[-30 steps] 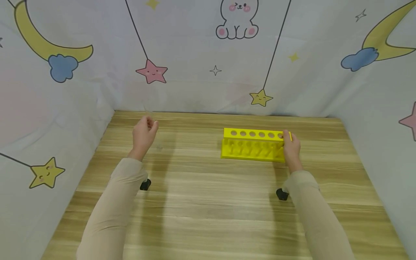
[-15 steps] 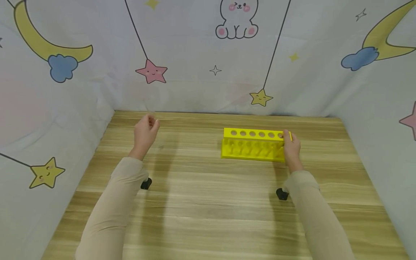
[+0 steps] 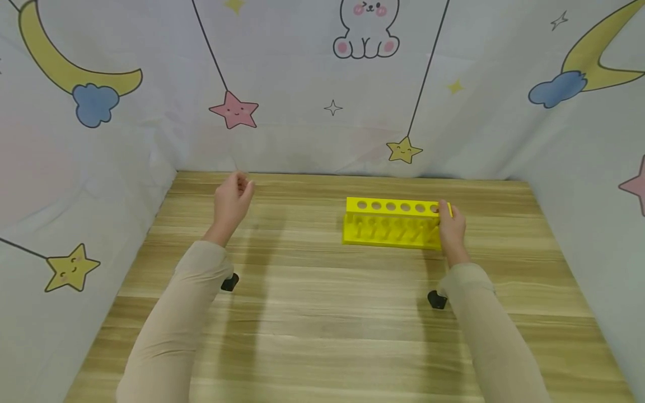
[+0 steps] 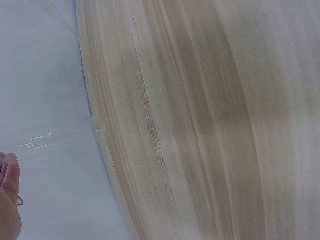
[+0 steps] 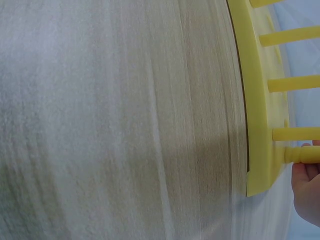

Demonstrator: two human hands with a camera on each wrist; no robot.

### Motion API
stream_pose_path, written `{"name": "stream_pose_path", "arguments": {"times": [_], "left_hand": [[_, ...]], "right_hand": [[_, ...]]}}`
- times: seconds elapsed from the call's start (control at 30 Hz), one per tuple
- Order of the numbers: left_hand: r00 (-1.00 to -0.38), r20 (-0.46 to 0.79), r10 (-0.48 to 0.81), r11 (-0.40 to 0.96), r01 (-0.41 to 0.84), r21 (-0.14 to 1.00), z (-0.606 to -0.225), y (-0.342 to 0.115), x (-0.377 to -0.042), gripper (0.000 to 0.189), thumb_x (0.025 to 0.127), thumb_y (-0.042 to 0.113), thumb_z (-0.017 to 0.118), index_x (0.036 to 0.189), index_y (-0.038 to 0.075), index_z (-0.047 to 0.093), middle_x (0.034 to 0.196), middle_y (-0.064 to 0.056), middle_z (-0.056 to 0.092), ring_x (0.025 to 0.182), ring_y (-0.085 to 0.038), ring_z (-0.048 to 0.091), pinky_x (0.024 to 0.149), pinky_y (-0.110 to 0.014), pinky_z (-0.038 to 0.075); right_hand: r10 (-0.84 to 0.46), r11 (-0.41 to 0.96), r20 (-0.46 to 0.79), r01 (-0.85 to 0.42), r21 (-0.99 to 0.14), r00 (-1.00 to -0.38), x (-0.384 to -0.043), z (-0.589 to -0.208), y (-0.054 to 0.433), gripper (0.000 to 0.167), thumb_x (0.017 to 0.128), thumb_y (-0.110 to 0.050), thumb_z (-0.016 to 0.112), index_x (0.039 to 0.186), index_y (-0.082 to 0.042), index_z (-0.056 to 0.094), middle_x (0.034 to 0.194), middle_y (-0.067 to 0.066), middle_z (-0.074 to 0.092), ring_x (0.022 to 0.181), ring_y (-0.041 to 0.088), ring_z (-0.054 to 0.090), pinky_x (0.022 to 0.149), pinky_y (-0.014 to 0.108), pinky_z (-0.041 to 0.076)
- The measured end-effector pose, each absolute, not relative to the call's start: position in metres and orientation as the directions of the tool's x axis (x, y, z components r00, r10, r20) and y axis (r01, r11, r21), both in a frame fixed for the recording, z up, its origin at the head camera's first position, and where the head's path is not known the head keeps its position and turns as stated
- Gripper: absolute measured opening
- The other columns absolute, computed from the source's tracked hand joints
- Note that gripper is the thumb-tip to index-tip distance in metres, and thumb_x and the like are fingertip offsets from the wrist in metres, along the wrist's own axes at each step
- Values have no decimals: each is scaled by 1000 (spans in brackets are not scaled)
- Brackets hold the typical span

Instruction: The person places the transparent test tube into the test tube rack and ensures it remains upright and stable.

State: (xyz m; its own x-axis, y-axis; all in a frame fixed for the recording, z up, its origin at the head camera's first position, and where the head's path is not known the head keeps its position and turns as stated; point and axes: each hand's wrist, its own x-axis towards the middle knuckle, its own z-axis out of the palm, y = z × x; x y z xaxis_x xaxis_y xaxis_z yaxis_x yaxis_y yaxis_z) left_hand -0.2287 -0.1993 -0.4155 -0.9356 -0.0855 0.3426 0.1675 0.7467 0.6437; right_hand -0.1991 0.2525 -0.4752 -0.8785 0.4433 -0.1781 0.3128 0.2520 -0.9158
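My left hand [image 3: 233, 202] is raised at the left over the far part of the table, fingers curled. In the left wrist view those fingers pinch one end of a clear test tube [image 4: 47, 141], which lies slanted in the air. Its far end shows a rounded, wider shape. From the head the tube is almost invisible. A yellow test tube rack [image 3: 398, 207] with a row of round holes and pegs below stands on the table at the right. My right hand [image 3: 453, 230] grips its right end, thumb on top. In the right wrist view, fingers hold the rack's end post [image 5: 302, 155].
The wood-grain table [image 3: 322, 324] reaches back to a white curtain [image 3: 297, 67] printed with stars and moons. More curtain hangs at both sides. Small black devices [image 3: 437, 300] sit under the wrists.
My left hand has moved slightly to the right and away from me, with the test tube in it. My right hand and the rack stay in place.
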Motion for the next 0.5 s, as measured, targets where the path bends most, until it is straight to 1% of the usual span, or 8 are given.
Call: {"name": "stream_pose_path", "arguments": {"times": [0.27,0.5], "left_hand": [[-932,358,-51,758,198,622,-414,-194,-228,25,89,22,49,96,-2,53,85,-16,58,82,-28,60,73,-38,50],[-918,395,-23,760,241,604,-413,-188,-229,26,88,21,51,94,-4,53,82,-16,58,79,-28,60,70,-37,51]], "right_hand": [[432,228,-198,319,-920,-880,-198,-473,252,37,88,-52,37,80,-17,46,75,-1,34,69,10,34,63,23,31],[440,207,-195,311,-928,-876,-199,-474,253,35,87,-51,39,77,-19,44,74,-1,34,69,10,33,63,22,30]]}}
